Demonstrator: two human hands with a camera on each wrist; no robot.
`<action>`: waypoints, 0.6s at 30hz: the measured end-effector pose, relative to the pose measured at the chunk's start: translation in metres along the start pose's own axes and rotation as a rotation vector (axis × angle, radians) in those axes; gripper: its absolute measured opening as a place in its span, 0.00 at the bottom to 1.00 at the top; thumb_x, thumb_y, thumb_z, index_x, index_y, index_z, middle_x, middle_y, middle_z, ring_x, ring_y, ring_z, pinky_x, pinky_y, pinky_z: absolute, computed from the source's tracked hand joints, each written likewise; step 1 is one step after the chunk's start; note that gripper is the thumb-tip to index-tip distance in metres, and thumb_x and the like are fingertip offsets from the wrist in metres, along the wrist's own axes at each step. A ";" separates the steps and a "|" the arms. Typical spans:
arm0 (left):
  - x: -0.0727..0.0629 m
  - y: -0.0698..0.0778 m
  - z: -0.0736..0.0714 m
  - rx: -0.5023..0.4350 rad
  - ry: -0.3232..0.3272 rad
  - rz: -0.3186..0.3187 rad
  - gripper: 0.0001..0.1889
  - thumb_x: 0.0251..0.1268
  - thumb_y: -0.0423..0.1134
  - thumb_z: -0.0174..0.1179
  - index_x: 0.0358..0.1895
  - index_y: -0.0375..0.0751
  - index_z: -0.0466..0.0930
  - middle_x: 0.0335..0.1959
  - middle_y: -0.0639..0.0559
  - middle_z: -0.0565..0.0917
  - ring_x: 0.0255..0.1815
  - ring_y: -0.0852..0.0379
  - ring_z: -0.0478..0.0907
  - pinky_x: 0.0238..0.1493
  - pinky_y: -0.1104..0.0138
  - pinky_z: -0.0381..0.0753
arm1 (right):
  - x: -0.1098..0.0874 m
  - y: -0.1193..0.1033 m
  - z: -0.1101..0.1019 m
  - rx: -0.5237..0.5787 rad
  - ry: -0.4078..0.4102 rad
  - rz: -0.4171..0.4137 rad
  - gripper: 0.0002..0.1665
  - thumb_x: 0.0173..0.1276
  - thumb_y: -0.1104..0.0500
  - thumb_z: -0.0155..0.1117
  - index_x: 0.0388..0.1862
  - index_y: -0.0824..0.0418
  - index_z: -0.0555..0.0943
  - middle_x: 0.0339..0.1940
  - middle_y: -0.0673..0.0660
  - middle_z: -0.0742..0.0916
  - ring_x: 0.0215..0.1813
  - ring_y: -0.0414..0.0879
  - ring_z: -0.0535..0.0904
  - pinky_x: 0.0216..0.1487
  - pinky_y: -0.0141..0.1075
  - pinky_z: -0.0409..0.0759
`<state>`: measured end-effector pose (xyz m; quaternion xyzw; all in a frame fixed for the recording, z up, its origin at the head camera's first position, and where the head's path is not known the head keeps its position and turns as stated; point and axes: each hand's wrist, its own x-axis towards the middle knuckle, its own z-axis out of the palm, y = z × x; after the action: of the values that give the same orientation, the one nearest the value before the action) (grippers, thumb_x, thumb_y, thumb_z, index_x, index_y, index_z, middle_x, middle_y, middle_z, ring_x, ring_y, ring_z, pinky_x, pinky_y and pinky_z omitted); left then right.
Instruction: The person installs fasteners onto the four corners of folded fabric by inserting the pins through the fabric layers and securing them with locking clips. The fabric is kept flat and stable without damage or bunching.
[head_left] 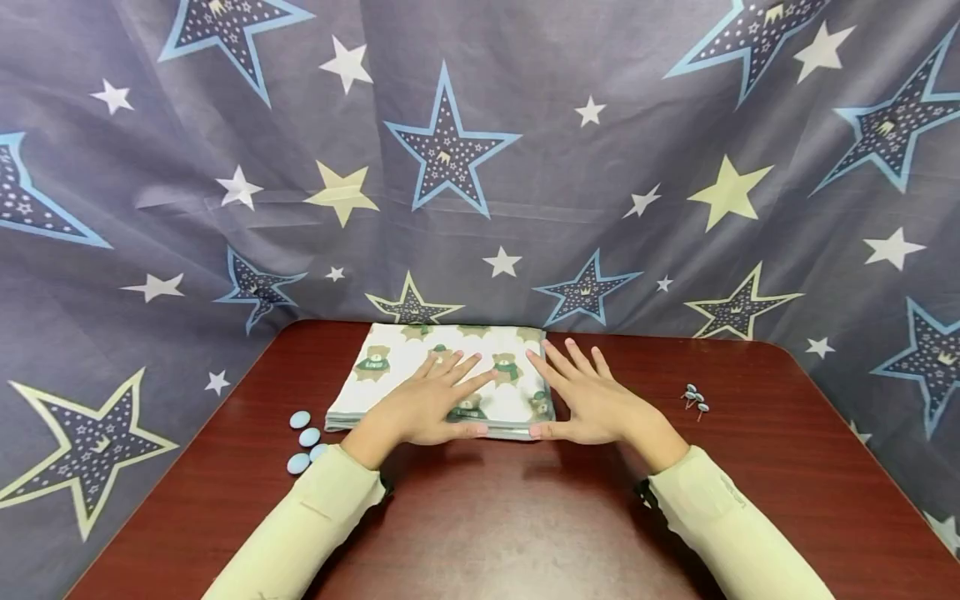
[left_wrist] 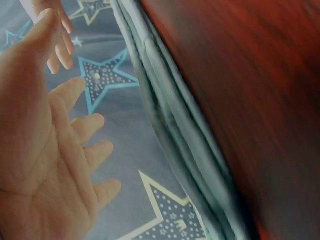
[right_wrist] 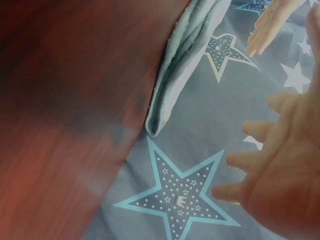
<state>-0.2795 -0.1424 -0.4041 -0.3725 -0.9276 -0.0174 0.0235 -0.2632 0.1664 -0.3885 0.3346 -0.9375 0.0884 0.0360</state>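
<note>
A folded white cloth [head_left: 408, 379] printed with brown bears lies flat on the table, its grey-green layered edges [left_wrist: 172, 110] facing the person. Above its front middle is the left hand [head_left: 429, 407], fingers spread and palm down. The right hand [head_left: 596, 407] hovers by the cloth's right edge, its fingers likewise spread. Both wrist views show a gap between the hands and the cloth. In the left wrist view the left palm [left_wrist: 45, 145] holds nothing; the right palm [right_wrist: 282, 170] is bare in the right wrist view.
Several pale blue oval pieces [head_left: 300, 419] lie left of the cloth, one partly behind the left sleeve [head_left: 322, 508]. Several small pins with pale round heads [head_left: 691, 395] lie to the right on the dark red wooden table [head_left: 517, 517]. A grey star-patterned curtain [head_left: 570, 200] hangs behind.
</note>
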 end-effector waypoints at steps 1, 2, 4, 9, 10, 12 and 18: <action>0.000 -0.002 -0.001 -0.003 -0.001 -0.005 0.45 0.68 0.79 0.40 0.83 0.63 0.48 0.84 0.49 0.48 0.84 0.42 0.43 0.79 0.42 0.41 | 0.002 0.000 -0.001 0.001 -0.007 0.004 0.64 0.62 0.19 0.57 0.86 0.48 0.46 0.85 0.60 0.52 0.83 0.68 0.42 0.74 0.72 0.40; 0.000 -0.005 -0.001 -0.015 -0.001 -0.008 0.45 0.68 0.78 0.41 0.83 0.62 0.49 0.84 0.49 0.48 0.84 0.42 0.43 0.79 0.41 0.41 | 0.004 0.000 -0.001 0.001 -0.015 0.009 0.64 0.62 0.20 0.57 0.86 0.47 0.45 0.85 0.61 0.53 0.83 0.68 0.42 0.74 0.71 0.40; 0.000 -0.012 -0.002 -0.027 -0.006 -0.026 0.45 0.68 0.78 0.41 0.83 0.62 0.50 0.84 0.48 0.49 0.84 0.43 0.44 0.79 0.41 0.42 | 0.009 0.000 -0.003 -0.005 -0.023 0.012 0.63 0.64 0.21 0.57 0.86 0.47 0.45 0.85 0.61 0.54 0.83 0.68 0.42 0.74 0.71 0.40; -0.002 -0.033 -0.007 -0.051 -0.014 -0.084 0.43 0.69 0.74 0.47 0.82 0.61 0.54 0.83 0.47 0.54 0.83 0.41 0.48 0.77 0.38 0.45 | 0.022 0.002 -0.005 -0.021 -0.042 0.005 0.60 0.66 0.23 0.57 0.86 0.47 0.49 0.84 0.62 0.59 0.83 0.67 0.46 0.75 0.69 0.44; -0.004 -0.038 -0.009 -0.059 -0.018 -0.097 0.42 0.70 0.72 0.49 0.82 0.60 0.55 0.83 0.46 0.55 0.82 0.40 0.50 0.76 0.37 0.47 | 0.025 0.002 -0.005 -0.027 -0.042 -0.008 0.58 0.66 0.23 0.57 0.85 0.48 0.51 0.83 0.62 0.61 0.82 0.67 0.48 0.76 0.68 0.46; -0.006 -0.046 -0.012 -0.077 -0.027 -0.117 0.40 0.71 0.68 0.53 0.81 0.57 0.58 0.81 0.43 0.58 0.81 0.37 0.53 0.73 0.33 0.52 | 0.033 0.003 -0.006 -0.047 -0.031 -0.049 0.56 0.67 0.24 0.58 0.84 0.50 0.56 0.81 0.63 0.65 0.81 0.66 0.55 0.75 0.66 0.52; -0.008 -0.075 -0.014 -0.088 -0.100 -0.179 0.36 0.73 0.62 0.56 0.79 0.51 0.64 0.79 0.36 0.61 0.75 0.28 0.62 0.68 0.32 0.61 | 0.061 0.005 -0.008 -0.089 0.017 -0.137 0.45 0.71 0.31 0.61 0.76 0.57 0.70 0.73 0.62 0.75 0.73 0.61 0.70 0.69 0.59 0.68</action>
<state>-0.3252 -0.2023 -0.3917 -0.2891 -0.9556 -0.0414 -0.0405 -0.3132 0.1335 -0.3739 0.3953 -0.9151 0.0469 0.0645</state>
